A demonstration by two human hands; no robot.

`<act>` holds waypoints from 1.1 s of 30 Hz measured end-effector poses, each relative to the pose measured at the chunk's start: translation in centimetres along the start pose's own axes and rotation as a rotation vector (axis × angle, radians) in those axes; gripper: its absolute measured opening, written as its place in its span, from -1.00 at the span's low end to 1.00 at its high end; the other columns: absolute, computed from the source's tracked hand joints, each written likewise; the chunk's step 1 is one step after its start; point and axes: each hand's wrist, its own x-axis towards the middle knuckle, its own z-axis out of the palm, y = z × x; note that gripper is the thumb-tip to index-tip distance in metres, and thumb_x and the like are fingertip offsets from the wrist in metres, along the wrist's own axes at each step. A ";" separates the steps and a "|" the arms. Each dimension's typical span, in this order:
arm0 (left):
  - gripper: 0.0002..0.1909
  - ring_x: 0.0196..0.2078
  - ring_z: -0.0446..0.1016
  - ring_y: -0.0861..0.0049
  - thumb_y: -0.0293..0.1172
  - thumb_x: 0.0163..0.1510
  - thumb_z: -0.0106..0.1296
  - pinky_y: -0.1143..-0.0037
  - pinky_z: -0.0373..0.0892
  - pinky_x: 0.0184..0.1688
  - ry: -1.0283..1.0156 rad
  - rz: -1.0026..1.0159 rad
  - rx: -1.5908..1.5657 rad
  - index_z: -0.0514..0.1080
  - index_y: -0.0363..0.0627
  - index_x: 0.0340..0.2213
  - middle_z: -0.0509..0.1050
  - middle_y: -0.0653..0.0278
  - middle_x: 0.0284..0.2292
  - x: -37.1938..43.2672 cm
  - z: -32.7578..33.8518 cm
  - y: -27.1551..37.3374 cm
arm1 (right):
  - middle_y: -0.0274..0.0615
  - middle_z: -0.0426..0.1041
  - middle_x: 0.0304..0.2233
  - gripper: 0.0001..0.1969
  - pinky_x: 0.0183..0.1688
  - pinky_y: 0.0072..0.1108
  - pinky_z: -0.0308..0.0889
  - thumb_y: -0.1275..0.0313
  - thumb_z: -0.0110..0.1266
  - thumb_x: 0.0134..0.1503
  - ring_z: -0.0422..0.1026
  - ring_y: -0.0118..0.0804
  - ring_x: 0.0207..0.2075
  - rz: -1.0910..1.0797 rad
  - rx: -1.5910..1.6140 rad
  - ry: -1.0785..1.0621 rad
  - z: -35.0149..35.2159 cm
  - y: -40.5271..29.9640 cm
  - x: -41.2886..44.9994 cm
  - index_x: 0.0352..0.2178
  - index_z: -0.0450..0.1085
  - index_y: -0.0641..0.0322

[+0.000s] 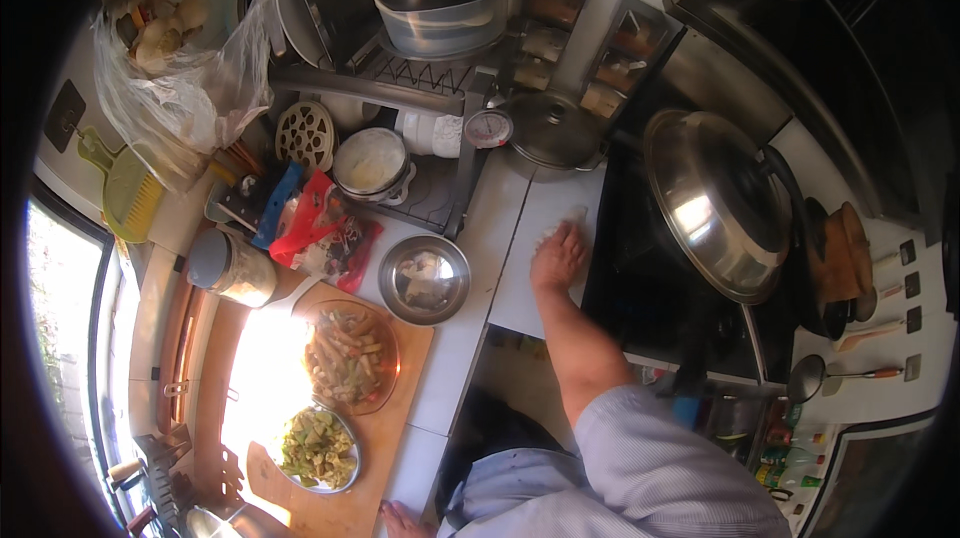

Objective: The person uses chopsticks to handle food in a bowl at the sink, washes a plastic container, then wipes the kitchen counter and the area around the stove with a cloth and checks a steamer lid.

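My right hand presses a crumpled whitish cloth against the white tiled counter, left of the black cooktop. Only part of my left hand shows at the lower edge, by the corner of the wooden board; whether it holds anything cannot be told. On that board stand a clear glass dish of cut food strips and a plate of chopped green and yellowish food. A steel bowl with pale pieces in it sits on the counter beside the board.
A lidded pot stands behind my right hand. The large domed steel lid covers a pan on the cooktop. A dish rack, a red plastic bag and a jar stand to the left. Sunlight glares on the board.
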 end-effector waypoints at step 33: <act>-0.31 0.10 0.06 -0.12 -0.34 -0.08 -0.10 0.32 0.06 0.14 -0.217 -0.297 -0.083 0.01 -0.62 0.01 0.05 -0.39 0.02 4.5 -7.5 7.6 | 0.01 0.39 -0.21 -0.73 -0.09 -0.44 0.26 0.29 -0.11 0.02 0.34 -0.13 -0.13 0.026 -0.577 -0.391 6.8 2.2 12.6 -0.35 0.45 0.19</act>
